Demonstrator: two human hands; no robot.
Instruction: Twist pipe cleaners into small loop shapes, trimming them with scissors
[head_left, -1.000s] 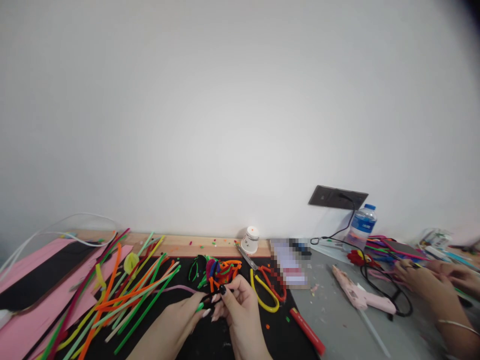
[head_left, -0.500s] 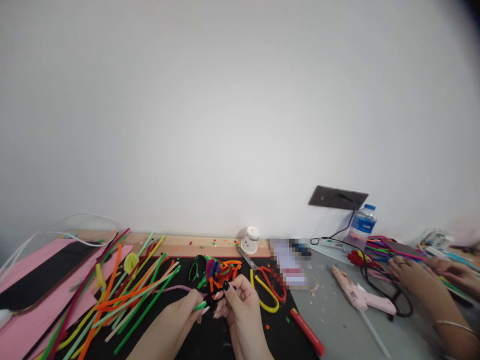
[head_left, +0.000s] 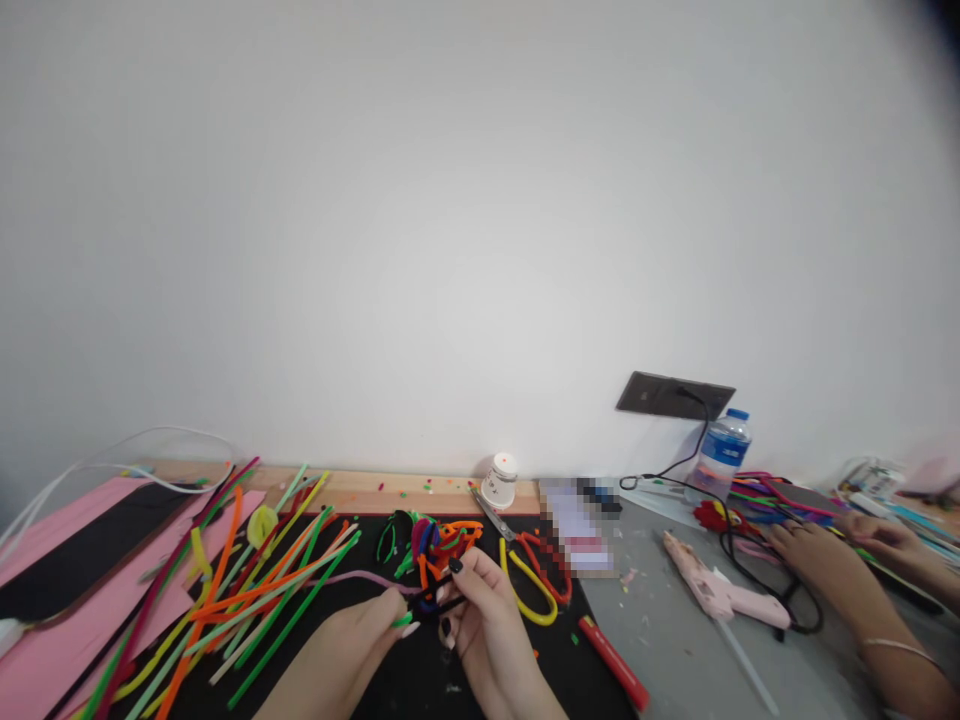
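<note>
My left hand (head_left: pixel 358 640) pinches a short green pipe cleaner (head_left: pixel 403 620) at the lower middle of the head view. A dark strand (head_left: pixel 448 606), apparently a black pipe cleaner, runs from that pinch to my right hand (head_left: pixel 489 622), which is closed on it between thumb and fingers. Just beyond my fingers lies a tangled bundle of orange, green, blue and purple pipe cleaners (head_left: pixel 459 540). The join of green and black is partly hidden by my fingertips. Scissors (head_left: pixel 540 605) with yellow and red handles rest beside my right hand.
Loose pipe cleaners (head_left: pixel 289 590) spread over the black mat on the left. A white cup (head_left: pixel 500 482) stands near the wall. Rightward are a red tube-like object (head_left: pixel 613 663), a pink glue gun (head_left: pixel 716 590), a water bottle (head_left: pixel 721 455) and another person's hands (head_left: pixel 814 550).
My right hand has shifted slightly right, away from my left, and more of the black strand shows between them. The other person's hands have moved a little left.
</note>
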